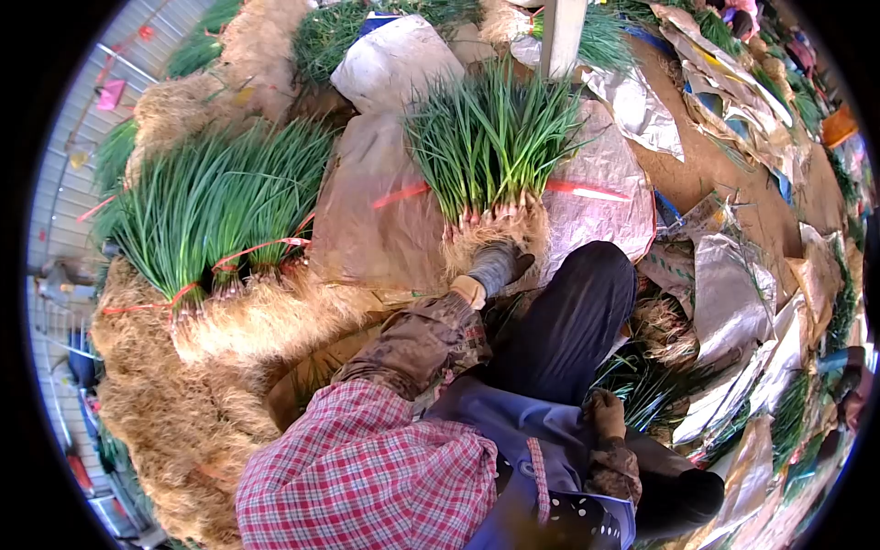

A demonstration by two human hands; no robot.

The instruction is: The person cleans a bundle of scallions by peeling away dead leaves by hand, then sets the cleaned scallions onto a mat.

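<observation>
A fanned bunch of green onions [495, 147] lies on a pinkish sack [600, 183], leaves away from me, pale roots towards me. A red tie [587, 190] stretches out on both sides of its stems. My left hand [500, 266], in a grey glove with dark fingertips, touches the roots; most of its fingers are hidden. Lower right, beside my bent knee, my right hand [606, 412] is gloved in brown with its fingers curled. Dark green leaves [651, 385] lie next to it, and what it holds, if anything, is hidden.
Tied onion bundles [211, 211] stand at the left above a heap of pale roots [174, 412]. A white sack [394, 64] and a post [563, 37] are beyond the bunch. Crumpled sacks [733, 298] and loose onions cover the right side. Parts of other people show at the right edge.
</observation>
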